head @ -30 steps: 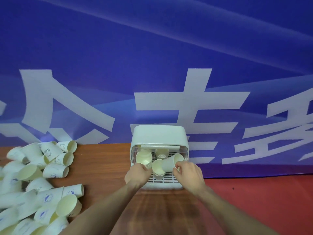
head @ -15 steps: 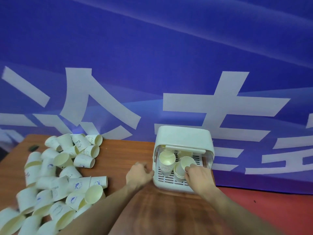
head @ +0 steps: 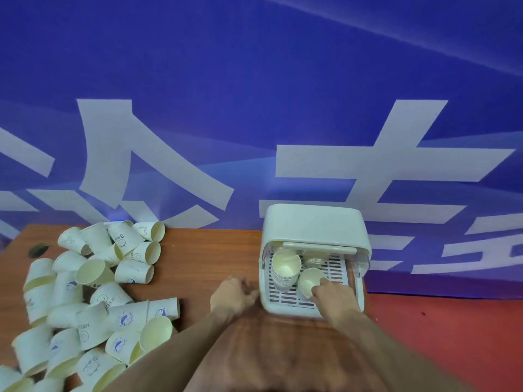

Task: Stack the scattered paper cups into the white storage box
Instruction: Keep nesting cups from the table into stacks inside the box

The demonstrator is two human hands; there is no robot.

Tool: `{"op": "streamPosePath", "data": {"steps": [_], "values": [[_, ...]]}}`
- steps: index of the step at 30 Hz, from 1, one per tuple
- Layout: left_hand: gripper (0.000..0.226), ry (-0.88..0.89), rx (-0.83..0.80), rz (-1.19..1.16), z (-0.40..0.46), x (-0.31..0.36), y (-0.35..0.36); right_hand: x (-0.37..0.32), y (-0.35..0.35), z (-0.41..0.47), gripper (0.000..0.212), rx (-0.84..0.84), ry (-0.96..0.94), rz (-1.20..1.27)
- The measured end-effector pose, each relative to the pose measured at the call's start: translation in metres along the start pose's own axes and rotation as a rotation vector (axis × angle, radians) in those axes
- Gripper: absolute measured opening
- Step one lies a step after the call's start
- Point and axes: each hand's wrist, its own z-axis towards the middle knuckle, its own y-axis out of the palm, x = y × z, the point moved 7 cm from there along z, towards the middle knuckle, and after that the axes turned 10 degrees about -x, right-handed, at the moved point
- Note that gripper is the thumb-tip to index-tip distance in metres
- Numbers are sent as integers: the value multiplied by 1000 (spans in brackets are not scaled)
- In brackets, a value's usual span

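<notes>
Pinching the rim of a cup stack (head: pixel 310 280) inside the white storage box (head: pixel 314 222), the right hand (head: pixel 334 294) curls its fingers. Left hand (head: pixel 233 292), loosely curled and empty, rests against the box's side; scattered paper cups (head: pixel 93 292) lie well apart on the table (head: pixel 198 256)

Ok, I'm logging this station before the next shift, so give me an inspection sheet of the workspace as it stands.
Surface: wooden table, brown, with a red surface to its right.
Job's things: white storage box open at the front, slotted tray inside; tall cup stack at left, a shorter stack behind, one cup at front right.
Clutter: pile of loose paper cups on the table's left, most on their sides; a small dark object near the far left edge, too blurred to identify.
Hands: right hand holds the front-right cup's rim; left hand beside the box's left wall, contact unclear.
Cables: nothing seen.
Surroundings: blue banner with large white characters.
</notes>
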Motion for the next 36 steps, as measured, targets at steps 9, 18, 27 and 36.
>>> {"op": "streamPosePath", "data": {"steps": [9, 18, 27, 36], "values": [[24, -35, 0, -14, 11, -20, -4, -1, -8, 11, 27, 10, 47, 13], [32, -8, 46, 65, 1, -27, -19, -8, -18, -14, 36, 45, 73, 33], [48, 89, 156, 276, -31, -25, -32, -70, -46, -49, 34, 160, -150, 184], [56, 75, 191, 221, -63, -73, -53, -157, -54, -50, 66, 37, -335, 214]]}}
